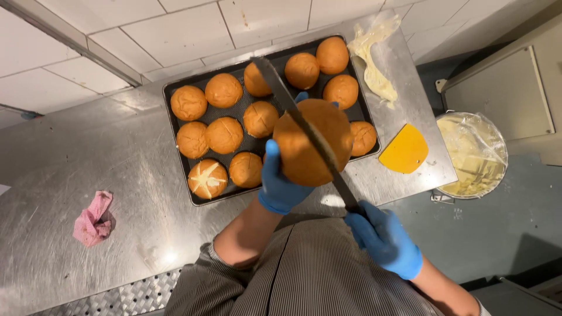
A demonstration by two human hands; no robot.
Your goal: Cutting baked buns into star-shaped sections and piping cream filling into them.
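Bun (304,149) held above the near edge of the baking tray (175,93) in the left hand (280,181), partly slit by the long knife (293,111) gripped in the right hand (383,237); tray buns (224,134) mostly uncut, one (207,179) split.

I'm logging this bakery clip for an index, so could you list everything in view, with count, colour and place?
bun in hand: one, golden brown, held above the tray's near edge, knife cutting into it
knife: one, long dark blade, across the held bun
buns on tray: about twelve, golden brown, some scored on top
baking tray: one, black, on the steel counter
steel counter: one, grey
scraper: one, yellow, right of tray
piping bag: one, clear with pale cream, beyond the scraper
tub: one, pale cream under clear film, far right
cloth: one, pink, crumpled, left
left hand: blue glove, holding bun
right hand: blue glove, on the knife handle
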